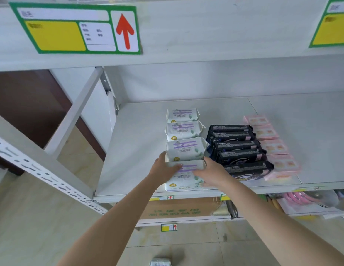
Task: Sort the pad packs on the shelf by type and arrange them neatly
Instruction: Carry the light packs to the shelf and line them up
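Note:
Three rows of pad packs run front to back on the white shelf (140,143). On the left stand several white packs with purple stripes (183,131), in the middle several black packs (234,144), on the right several pink packs (273,148). The front white pack (183,179) sits near the shelf's front edge. My left hand (163,167) grips its left side and my right hand (211,173) grips its right side, next to the front black pack (249,169).
A shelf above carries a green and yellow label with a red arrow (80,29). Below are a cardboard box (178,210) and pink items (297,198). One more pack (160,262) lies on the tiled floor. A slotted upright (42,171) stands at left.

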`<state>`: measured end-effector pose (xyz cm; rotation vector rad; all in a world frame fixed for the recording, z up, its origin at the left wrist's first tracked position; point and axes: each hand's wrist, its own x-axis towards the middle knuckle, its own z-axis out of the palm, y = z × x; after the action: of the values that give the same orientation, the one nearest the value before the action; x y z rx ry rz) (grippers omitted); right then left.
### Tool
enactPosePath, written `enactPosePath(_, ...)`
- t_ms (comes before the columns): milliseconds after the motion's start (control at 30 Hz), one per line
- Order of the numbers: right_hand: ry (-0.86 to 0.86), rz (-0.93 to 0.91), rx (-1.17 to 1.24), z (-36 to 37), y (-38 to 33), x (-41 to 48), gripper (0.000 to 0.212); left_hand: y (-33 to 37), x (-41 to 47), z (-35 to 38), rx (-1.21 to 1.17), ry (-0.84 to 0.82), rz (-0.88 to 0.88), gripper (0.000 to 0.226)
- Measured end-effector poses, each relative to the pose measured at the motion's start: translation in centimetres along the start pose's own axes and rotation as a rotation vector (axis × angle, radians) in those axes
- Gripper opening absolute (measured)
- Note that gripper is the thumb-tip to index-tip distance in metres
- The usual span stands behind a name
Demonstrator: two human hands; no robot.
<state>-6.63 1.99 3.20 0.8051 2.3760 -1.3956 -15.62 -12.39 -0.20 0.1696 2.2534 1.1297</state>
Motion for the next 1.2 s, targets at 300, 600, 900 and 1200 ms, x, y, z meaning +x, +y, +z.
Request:
enactPosePath(300, 0.228, -0.364, -0.847, -2.9, 1.1, 0.1, 0.08, -1.6, -0.7, -1.6, 0.958, -0.121, 0.49, 0.12)
enactPosePath(600, -0.029, -0.391, -1.132, -1.9, 1.4, 2.8, 0.096, -1.3, 0.9, -0.3, 1.328, -0.03, 0.5, 0.11)
enactPosePath(900, -0.021, -0.402, -1.136, -2.5, 1.5, 4.5, 0.091, 0.3, 2.3, 0.2, 1.347, -0.008, 0.435, 0.107)
enactPosePath(1200, -0.004, -0.406, -1.13, -2.9, 1.0, 6.6, 0.087, 1.2, 4.0, 0.2, 1.346, 0.029, 0.393, 0.108)
